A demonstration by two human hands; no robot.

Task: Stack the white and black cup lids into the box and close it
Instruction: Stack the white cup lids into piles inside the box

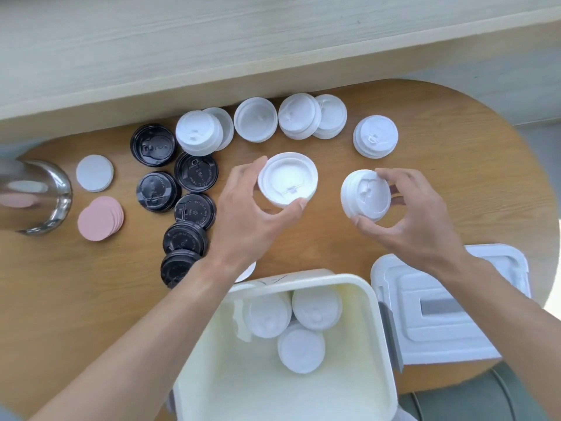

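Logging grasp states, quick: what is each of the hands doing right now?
Left hand: holds a white lid stack, underside up.
Right hand: holds another white lid stack, top side up.

1 head-worn wide-angle view, looking steeply down and forward, close over the wooden surface point(303, 247), forearms entering from the lower frame edge, wall strip along the top
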